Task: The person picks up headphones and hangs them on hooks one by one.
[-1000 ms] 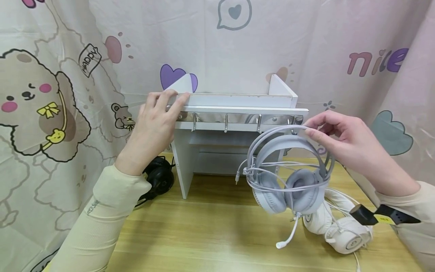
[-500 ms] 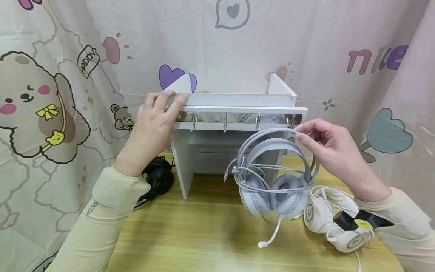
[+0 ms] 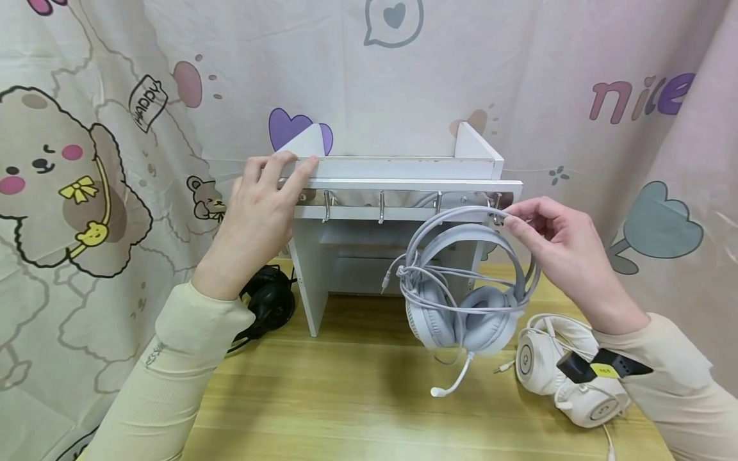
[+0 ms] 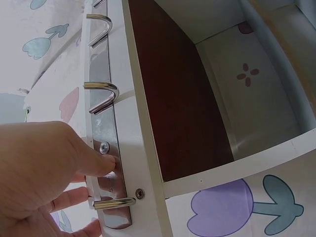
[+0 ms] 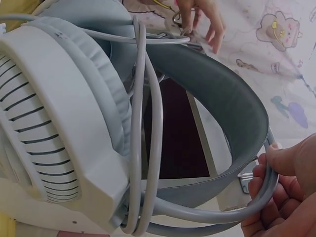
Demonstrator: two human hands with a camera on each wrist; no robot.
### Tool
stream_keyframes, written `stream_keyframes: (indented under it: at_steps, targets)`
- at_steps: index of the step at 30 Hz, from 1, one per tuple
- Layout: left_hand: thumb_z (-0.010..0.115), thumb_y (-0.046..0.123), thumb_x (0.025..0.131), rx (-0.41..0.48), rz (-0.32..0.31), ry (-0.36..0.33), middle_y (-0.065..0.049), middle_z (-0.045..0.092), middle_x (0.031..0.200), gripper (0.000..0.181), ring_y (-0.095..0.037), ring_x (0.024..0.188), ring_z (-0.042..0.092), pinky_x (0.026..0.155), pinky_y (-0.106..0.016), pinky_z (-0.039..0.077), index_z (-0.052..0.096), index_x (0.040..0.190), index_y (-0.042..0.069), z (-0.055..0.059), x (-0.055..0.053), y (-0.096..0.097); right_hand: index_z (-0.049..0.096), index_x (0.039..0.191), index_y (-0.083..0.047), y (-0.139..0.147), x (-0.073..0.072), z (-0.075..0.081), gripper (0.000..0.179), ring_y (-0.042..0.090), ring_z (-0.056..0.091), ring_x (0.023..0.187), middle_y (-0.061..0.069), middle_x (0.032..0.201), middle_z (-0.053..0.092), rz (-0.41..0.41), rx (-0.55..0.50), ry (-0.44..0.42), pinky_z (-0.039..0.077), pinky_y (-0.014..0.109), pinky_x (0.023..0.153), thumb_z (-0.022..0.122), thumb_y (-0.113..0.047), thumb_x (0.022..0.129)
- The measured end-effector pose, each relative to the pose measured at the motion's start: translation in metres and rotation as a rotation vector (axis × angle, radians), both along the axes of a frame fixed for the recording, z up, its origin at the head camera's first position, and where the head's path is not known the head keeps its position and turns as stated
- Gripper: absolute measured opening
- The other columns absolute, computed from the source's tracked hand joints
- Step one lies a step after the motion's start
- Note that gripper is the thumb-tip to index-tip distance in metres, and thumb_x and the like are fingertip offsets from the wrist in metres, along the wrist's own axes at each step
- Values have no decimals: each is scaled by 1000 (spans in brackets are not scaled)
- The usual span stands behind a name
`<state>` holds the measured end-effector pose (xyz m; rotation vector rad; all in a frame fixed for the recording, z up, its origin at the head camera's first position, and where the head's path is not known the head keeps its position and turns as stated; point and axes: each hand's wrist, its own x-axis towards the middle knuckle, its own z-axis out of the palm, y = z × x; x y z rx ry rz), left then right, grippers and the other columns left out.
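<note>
My right hand (image 3: 562, 250) pinches the outer headband of a pale grey headset (image 3: 487, 317) between thumb and fingers. The headset hangs above the table in front of the right side of a white shelf (image 3: 403, 169), its cable wound around it and its microphone boom pointing down. In the head view its headband top overlaps the rightmost metal hook (image 3: 497, 203). On the shelf's left end, my left hand (image 3: 259, 208) grips the front board. In the left wrist view its thumb (image 4: 101, 163) presses the metal hook strip (image 4: 101, 128), beside the end hook (image 4: 114, 203).
White headphones (image 3: 594, 403) lie on the wooden table (image 3: 323, 403) at the right, under my forearm. Black headphones (image 3: 271, 304) rest left of the shelf, partly behind my left arm. A patterned curtain (image 3: 438, 77) hangs behind and at both sides.
My right hand has carried the headset leftward, then slightly upward, bringing its headband over the right hook in the head view. My left hand stays on the shelf.
</note>
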<state>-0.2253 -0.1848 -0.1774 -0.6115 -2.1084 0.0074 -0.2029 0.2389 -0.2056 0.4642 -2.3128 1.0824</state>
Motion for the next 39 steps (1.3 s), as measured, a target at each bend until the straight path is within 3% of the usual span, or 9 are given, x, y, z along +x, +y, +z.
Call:
stream_keyframes:
  at_steps: [28, 39]
  targets:
    - [59, -17, 88, -3, 8, -3, -21, 53, 145, 74, -47, 119, 50, 68, -57, 51, 50, 153, 16, 0, -1, 1, 73, 128, -14, 9, -6, -5, 26, 14, 53, 81, -14, 96, 68, 7, -13, -118, 43, 22, 66, 69, -29, 107]
    - [59, -17, 88, -2, 4, -1, -22, 53, 145, 74, -48, 120, 50, 69, -59, 52, 50, 153, 16, 0, 0, 1, 73, 127, -8, 9, -8, -12, 26, 6, 58, 79, -22, 98, 70, 57, -15, -69, 48, 14, 67, 71, -20, 105]
